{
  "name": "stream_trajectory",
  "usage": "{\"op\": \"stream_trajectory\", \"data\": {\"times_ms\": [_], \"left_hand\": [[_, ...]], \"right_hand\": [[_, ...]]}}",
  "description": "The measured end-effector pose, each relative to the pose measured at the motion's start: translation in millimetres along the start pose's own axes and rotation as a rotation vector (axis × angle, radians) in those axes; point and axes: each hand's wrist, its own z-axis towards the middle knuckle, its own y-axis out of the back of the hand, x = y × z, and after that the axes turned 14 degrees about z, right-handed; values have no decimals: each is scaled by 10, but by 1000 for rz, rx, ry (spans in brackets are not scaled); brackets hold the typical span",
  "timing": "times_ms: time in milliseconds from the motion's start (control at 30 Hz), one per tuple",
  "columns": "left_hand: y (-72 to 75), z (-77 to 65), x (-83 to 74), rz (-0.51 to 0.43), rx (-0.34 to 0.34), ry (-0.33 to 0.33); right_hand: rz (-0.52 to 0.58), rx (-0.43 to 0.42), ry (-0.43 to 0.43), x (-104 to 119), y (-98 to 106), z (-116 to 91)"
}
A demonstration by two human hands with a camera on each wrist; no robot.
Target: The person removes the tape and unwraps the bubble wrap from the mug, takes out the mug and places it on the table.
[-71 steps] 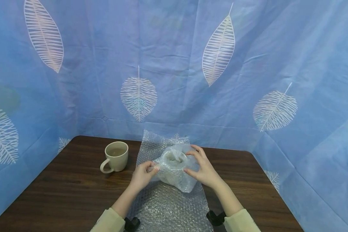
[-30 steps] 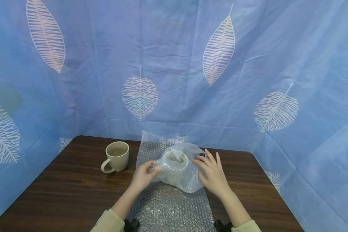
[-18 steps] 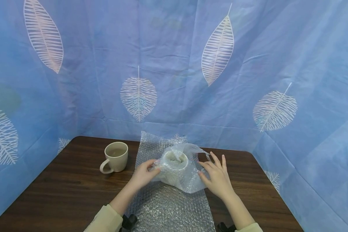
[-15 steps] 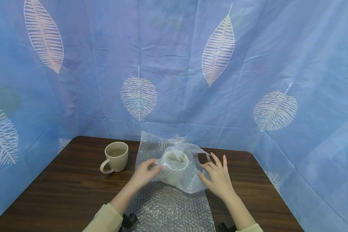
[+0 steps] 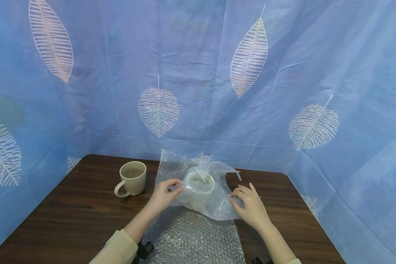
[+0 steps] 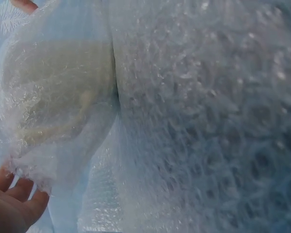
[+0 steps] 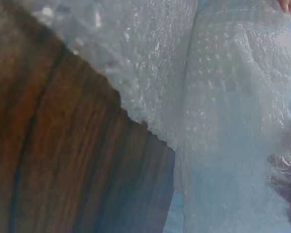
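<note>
A pale mug (image 5: pixel 200 187) stands upright inside loose bubble wrap (image 5: pixel 214 209) in the head view. Its handle (image 6: pixel 82 109) shows faintly through the film in the left wrist view. At the mug's left side my left hand (image 5: pixel 163 195) pinches gathered wrap between thumb and fingers. My right hand (image 5: pixel 252 209) holds the wrap's edge to the right, thumb and fingertips drawn together on it. In the right wrist view the film spreads taut and smooth, with blurred fingers (image 7: pixel 286 187) at the right edge. Loose film also flares above the mug toward the back right.
A flat bubble wrap sheet (image 5: pixel 191 238) lies under the mug, running from the back edge toward the front. To the left stands an unwrapped beige mug (image 5: pixel 134 181), handle facing left. The dark wooden table (image 5: pixel 76 209) backs onto a blue leaf-print cloth (image 5: pixel 198 113).
My right hand has left the mug's rim and moved right and toward me, stretching the wrap outward. The left hand stays by the mug's left side, still pinching wrap.
</note>
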Motion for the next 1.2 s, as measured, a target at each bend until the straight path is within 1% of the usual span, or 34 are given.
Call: {"op": "stream_trajectory", "data": {"times_ms": [100, 233, 400, 533, 633, 733, 867, 933, 967, 1100, 1167, 1200], "left_hand": [[19, -22, 20, -27, 4, -25], [52, -56, 64, -63, 25, -58], [106, -113, 128, -85, 60, -101], [161, -174, 150, -93, 107, -105], [194, -221, 165, -84, 148, -94], [214, -265, 185, -72, 173, -96], [230, -320, 218, -48, 171, -123], [235, -350, 229, -39, 171, -138], [248, -369, 205, -37, 174, -141], [274, -416, 190, -39, 229, -169], [285, -430, 195, -21, 261, -184], [279, -430, 226, -8, 277, -199]], "right_hand": [[73, 41, -106, -3, 14, -41], [136, 76, -236, 4, 39, -94], [230, 106, -335, 11, 85, -114], [258, 77, -356, 5, 122, -135], [274, 62, -367, 8, 138, -160], [282, 75, -392, 20, 145, -192], [293, 113, -413, 47, 154, -243], [298, 147, -401, 59, 162, -271], [299, 165, -394, 64, 165, -286], [294, 231, -379, 81, 172, -334], [297, 257, -389, 85, 166, -352], [305, 270, -395, 85, 162, -359]]}}
